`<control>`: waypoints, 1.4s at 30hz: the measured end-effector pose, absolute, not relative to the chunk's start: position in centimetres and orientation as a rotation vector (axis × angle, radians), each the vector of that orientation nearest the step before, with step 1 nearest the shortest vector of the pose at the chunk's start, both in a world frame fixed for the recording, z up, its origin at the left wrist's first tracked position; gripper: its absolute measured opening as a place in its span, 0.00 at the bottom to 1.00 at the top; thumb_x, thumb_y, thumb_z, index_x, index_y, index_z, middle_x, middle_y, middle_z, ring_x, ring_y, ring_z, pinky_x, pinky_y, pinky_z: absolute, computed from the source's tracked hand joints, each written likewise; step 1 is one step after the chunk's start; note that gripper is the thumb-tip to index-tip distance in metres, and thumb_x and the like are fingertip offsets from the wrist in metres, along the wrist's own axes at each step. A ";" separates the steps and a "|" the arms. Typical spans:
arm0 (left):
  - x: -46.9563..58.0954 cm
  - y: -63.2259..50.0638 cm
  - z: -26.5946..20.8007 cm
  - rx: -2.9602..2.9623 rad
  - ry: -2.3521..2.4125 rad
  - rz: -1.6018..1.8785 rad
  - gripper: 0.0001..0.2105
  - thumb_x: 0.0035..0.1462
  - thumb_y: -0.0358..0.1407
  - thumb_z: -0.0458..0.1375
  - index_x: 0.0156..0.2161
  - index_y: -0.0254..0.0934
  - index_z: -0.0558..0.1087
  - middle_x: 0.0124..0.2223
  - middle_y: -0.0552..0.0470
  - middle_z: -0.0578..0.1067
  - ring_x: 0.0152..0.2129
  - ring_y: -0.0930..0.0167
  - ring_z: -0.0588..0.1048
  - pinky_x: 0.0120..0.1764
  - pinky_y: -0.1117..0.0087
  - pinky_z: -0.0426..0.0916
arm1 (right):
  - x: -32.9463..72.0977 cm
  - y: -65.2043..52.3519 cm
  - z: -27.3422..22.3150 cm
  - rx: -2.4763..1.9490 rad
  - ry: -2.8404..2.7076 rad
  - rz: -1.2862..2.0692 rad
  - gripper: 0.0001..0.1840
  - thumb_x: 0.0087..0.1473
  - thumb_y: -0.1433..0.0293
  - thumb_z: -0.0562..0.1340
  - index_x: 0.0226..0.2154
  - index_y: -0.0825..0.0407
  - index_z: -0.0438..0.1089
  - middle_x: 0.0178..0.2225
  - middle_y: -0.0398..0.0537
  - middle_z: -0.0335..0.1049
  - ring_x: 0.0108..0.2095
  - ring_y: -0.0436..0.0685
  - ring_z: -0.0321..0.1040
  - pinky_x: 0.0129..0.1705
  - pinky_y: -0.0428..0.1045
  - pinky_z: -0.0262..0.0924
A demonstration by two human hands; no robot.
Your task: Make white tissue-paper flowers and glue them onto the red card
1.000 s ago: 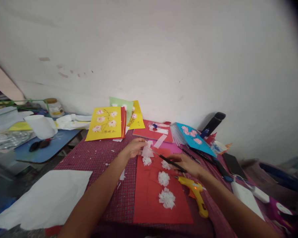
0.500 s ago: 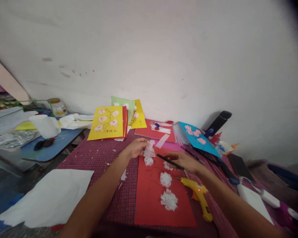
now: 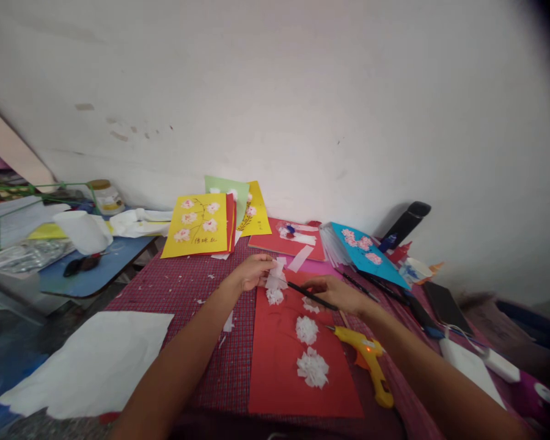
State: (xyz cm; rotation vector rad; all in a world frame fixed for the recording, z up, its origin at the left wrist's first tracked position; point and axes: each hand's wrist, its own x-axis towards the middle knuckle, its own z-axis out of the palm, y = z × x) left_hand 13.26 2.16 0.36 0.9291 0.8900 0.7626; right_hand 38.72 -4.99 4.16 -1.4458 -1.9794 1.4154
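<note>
My left hand (image 3: 255, 272) pinches a small piece of white tissue paper (image 3: 277, 276) above the top of a red sheet (image 3: 275, 366). My right hand (image 3: 332, 292) grips a thin black stick (image 3: 312, 297) whose slender tip reaches the tissue; its exact kind is unclear. On the sheet are several crinkled white paper flowers (image 3: 312, 367), one partly hidden under my right hand. Faint dark lines run between them. Just right of the sheet lies a yellow glue gun (image 3: 369, 351), its orange light lit and nozzle pointing at a flower.
Yellow flower cards (image 3: 201, 223) lean at the back, with a red card (image 3: 275, 241) beside them. A blue flower card (image 3: 369, 253), pens and a black phone (image 3: 447, 305) lie right. A large white sheet (image 3: 91, 360) is at left; a blue side table (image 3: 73, 284) holds a paper roll.
Both hands keep nearly the same places, the tissue still in my left and the black stick in my right. The view has shifted very slightly.
</note>
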 end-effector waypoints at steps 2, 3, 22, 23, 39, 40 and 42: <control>13.2 2.1 0.5 0.935 0.885 0.758 0.14 0.50 0.36 0.70 0.34 0.34 0.70 0.29 0.52 0.75 0.24 0.71 0.77 0.32 0.64 0.76 | 38.7 -4.9 4.1 -1.448 -1.995 1.419 0.22 0.53 0.57 0.66 0.47 0.50 0.78 0.33 0.44 0.75 0.27 0.51 0.64 0.26 0.44 0.51; 13.2 2.1 0.5 0.938 0.883 0.756 0.14 0.49 0.36 0.70 0.34 0.34 0.70 0.29 0.52 0.75 0.23 0.71 0.76 0.32 0.65 0.76 | 38.7 -4.9 4.2 -1.451 -1.998 1.424 0.22 0.53 0.57 0.65 0.47 0.50 0.78 0.33 0.44 0.75 0.28 0.51 0.65 0.26 0.44 0.52; 13.3 2.1 0.4 0.961 0.907 0.739 0.14 0.48 0.37 0.71 0.33 0.34 0.70 0.28 0.54 0.74 0.22 0.73 0.74 0.31 0.67 0.74 | 38.3 -5.4 4.6 -1.434 -1.991 1.440 0.21 0.52 0.61 0.65 0.47 0.50 0.79 0.38 0.45 0.79 0.33 0.54 0.71 0.32 0.45 0.60; 13.3 2.1 0.3 0.960 0.909 0.738 0.14 0.48 0.36 0.71 0.33 0.34 0.70 0.27 0.54 0.73 0.22 0.73 0.74 0.30 0.68 0.74 | 38.3 -5.4 4.6 -1.438 -1.988 1.434 0.21 0.53 0.60 0.65 0.47 0.50 0.79 0.38 0.44 0.79 0.32 0.54 0.70 0.31 0.45 0.59; 13.4 2.3 0.9 0.875 0.923 0.872 0.15 0.50 0.37 0.68 0.33 0.38 0.64 0.26 0.58 0.72 0.19 0.77 0.72 0.25 0.77 0.67 | 37.6 -5.6 4.4 -1.617 -1.910 1.305 0.22 0.51 0.59 0.67 0.46 0.51 0.77 0.29 0.45 0.77 0.24 0.51 0.66 0.24 0.44 0.52; 13.3 2.3 0.9 0.868 0.927 0.887 0.16 0.50 0.37 0.68 0.33 0.38 0.64 0.25 0.59 0.71 0.18 0.78 0.71 0.24 0.78 0.65 | 37.6 -5.5 4.4 -1.633 -1.922 1.287 0.22 0.51 0.59 0.67 0.47 0.51 0.77 0.30 0.45 0.77 0.24 0.51 0.67 0.24 0.44 0.53; 13.3 2.5 0.8 0.856 0.938 0.908 0.16 0.49 0.37 0.69 0.33 0.38 0.64 0.25 0.59 0.70 0.18 0.77 0.72 0.24 0.79 0.64 | 37.6 -5.5 4.2 -1.648 -1.946 1.240 0.21 0.51 0.60 0.66 0.46 0.51 0.77 0.30 0.45 0.77 0.25 0.52 0.68 0.25 0.44 0.53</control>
